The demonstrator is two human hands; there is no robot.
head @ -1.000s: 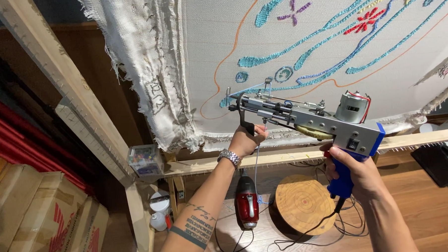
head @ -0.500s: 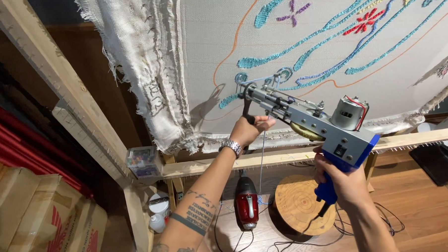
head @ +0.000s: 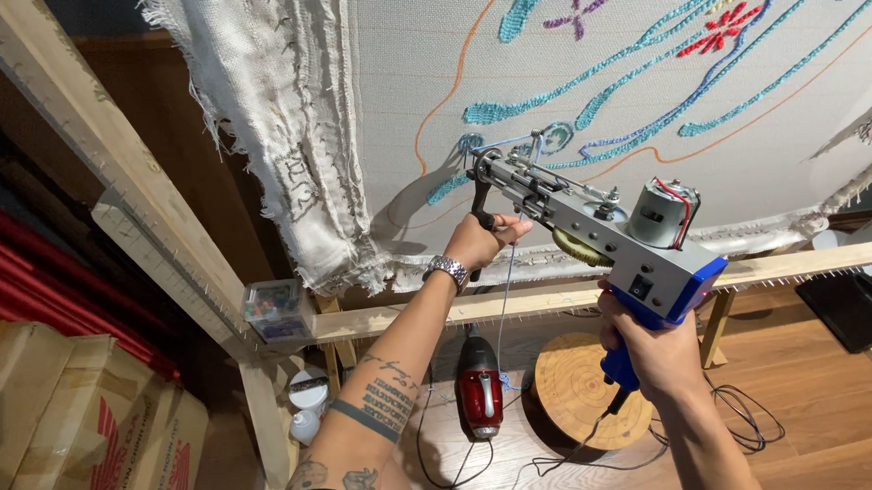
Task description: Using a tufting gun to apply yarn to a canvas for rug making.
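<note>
I hold a tufting gun [head: 591, 226], grey metal with a blue grip and a small motor on top. My right hand [head: 645, 354] is wrapped around the blue grip. My left hand [head: 483, 239] grips the black front handle under the gun's nose; a metal watch sits on that wrist. The gun's tip touches the white cloth [head: 557, 95] stretched on a wooden frame [head: 511, 301], at a teal tufted line [head: 463, 173] low on the left of the pattern. Blue yarn [head: 502, 305] hangs down from the gun.
Teal, blue, red and purple tufted lines and orange drawn outlines cover the cloth. Frayed cloth edges hang at left. A small clear box [head: 274, 307] sits on the frame. Below lie a red tool [head: 479, 391], a round wood slab [head: 585, 390], black cables and cardboard boxes [head: 82, 426].
Both hands have lifted the gun up and to the left. Its tip has gone from below the cloth's lower edge to the teal line on the cloth.
</note>
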